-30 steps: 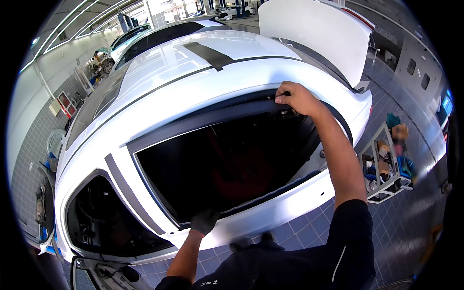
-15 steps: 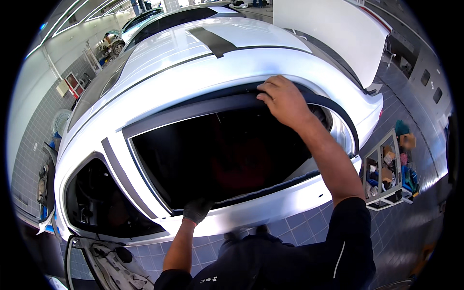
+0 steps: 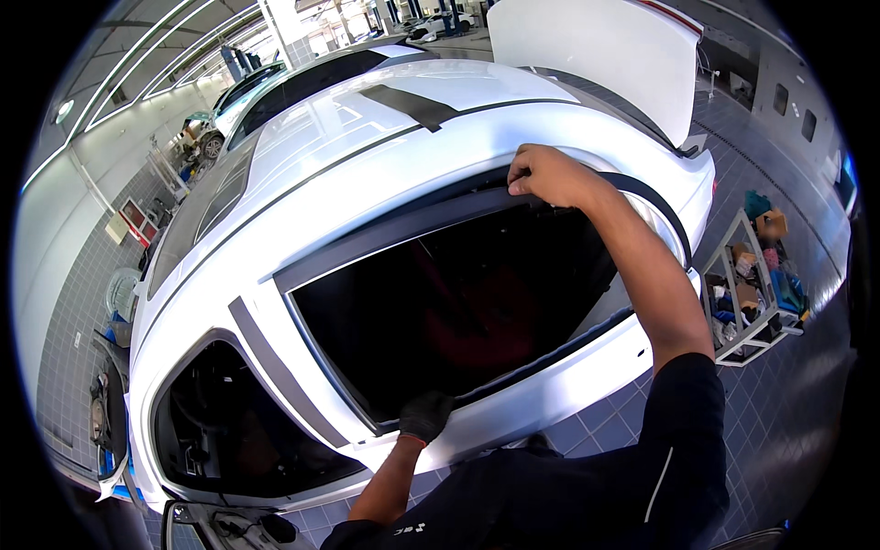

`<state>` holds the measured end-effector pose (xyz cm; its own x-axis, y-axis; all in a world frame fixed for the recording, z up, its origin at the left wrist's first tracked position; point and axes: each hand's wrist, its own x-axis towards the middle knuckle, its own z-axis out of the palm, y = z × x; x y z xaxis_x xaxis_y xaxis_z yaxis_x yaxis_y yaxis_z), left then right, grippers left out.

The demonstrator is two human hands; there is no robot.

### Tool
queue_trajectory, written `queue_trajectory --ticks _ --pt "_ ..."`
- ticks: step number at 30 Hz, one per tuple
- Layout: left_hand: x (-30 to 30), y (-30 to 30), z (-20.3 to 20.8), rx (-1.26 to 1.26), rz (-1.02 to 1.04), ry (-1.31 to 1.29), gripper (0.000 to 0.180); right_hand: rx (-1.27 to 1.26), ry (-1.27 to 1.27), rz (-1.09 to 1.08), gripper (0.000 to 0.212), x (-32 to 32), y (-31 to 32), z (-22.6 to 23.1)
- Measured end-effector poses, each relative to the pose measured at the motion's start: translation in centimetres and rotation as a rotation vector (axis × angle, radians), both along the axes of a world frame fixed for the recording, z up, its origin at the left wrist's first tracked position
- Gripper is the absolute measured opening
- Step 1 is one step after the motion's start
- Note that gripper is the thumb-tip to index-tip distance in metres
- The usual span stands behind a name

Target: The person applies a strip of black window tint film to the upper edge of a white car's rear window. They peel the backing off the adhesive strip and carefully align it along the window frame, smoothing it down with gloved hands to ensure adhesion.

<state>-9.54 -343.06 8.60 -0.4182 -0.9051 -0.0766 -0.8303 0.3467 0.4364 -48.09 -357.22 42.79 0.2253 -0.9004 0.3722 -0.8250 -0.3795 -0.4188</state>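
A white car's rear side door (image 3: 541, 394) stands in front of me, with a dark window glass (image 3: 458, 312). A long black trim strip (image 3: 385, 217) runs along the top of the window frame and curves down at the rear. My right hand (image 3: 555, 176), bare, is closed at the upper edge, fingertips pinching this strip. Wearing a dark glove (image 3: 422, 414), my left hand (image 3: 429, 420) lies on the sill at the window's lower front corner. Its fingers are dark against the glass and hard to make out.
A grey cart (image 3: 747, 284) with boxes and parts stands at the right. Behind it, a raised white trunk lid (image 3: 596, 60) sticks up. The front door (image 3: 220, 527) hangs open at lower left. A dark strip (image 3: 412, 105) lies across the white roof (image 3: 321, 119).
My view has shifted, so the car sits lower and more to the right. My right hand's fingers have turned down and closed more tightly on the strip. The gloved hand remains on the sill.
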Motion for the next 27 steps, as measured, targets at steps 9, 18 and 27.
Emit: queue_trajectory --ticks 9,18,27 --pt "0.3 0.2 1.1 0.002 0.005 0.053 0.038 -0.466 0.033 0.101 0.018 7.1 0.6 -3.8" --pt "1.1 0.7 1.2 0.027 -0.020 0.015 0.038 0.243 -0.035 0.089 0.025 6.6 -2.9 1.2" --pt "0.8 0.1 0.0 -0.014 0.051 0.064 0.040 0.031 -0.039 0.136 0.025 8.5 -1.9 1.3"
